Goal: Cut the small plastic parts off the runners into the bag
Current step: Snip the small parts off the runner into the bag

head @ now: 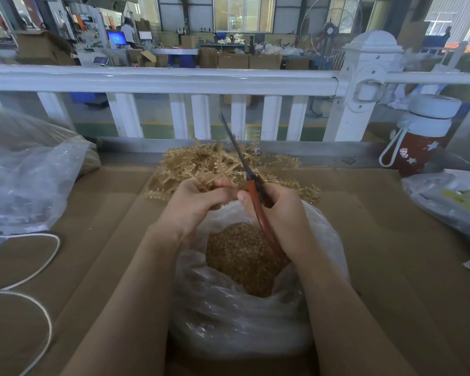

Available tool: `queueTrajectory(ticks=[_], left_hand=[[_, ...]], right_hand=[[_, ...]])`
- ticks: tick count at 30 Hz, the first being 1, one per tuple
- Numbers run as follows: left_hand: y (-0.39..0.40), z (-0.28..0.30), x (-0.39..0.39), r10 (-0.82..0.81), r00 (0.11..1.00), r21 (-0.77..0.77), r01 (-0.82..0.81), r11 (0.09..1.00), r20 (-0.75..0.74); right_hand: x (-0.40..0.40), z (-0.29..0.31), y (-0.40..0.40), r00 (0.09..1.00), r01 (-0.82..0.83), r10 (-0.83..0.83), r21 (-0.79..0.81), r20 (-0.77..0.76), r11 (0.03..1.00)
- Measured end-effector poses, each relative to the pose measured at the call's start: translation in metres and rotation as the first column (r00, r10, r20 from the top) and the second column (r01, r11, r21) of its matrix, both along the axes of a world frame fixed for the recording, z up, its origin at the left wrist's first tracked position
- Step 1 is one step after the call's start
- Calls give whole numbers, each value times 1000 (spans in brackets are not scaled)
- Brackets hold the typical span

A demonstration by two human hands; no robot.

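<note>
Cardboard-topped bench [391, 240] against a white railing [174, 80]. Left hand [198, 202] grips runners [215, 164]; right hand [280, 210] grips scissors [244, 169] over the bag [228, 316] of parts [242, 256].

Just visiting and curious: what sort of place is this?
Probably a factory workshop: stacked brown cardboard boxes beyond a white railing, and a heap of tan plastic runners on the bench.

- My bench [391, 240] is covered in brown cardboard.
- A white railing [174, 80] stands ahead of me.
- Beyond it: stacked cartons [255, 61] and bright windows [243, 13].
</note>
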State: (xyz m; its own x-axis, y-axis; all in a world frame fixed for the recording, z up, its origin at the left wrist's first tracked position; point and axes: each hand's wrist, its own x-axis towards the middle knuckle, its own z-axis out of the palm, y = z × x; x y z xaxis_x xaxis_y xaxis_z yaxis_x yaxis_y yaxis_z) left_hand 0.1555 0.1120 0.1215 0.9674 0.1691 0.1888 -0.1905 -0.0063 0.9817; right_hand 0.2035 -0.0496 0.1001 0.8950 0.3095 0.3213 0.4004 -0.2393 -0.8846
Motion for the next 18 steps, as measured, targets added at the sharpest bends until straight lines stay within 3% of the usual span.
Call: queueTrajectory(ticks=[6, 12, 18], left_hand=[[-1, -1, 0, 27, 1000, 39, -27, 999, -11], [-3, 0, -2, -19, 999, -37, 21, 999, 44], [-3, 0, 0, 24, 994, -42, -19, 999, 107]], right_hand=[[2, 4, 0, 1000, -25, 25, -14, -15, 1000], [-1, 7, -5, 995, -95, 99, 122, -30, 988], [1, 2, -2, 999, -18, 19, -7, 40, 1000]])
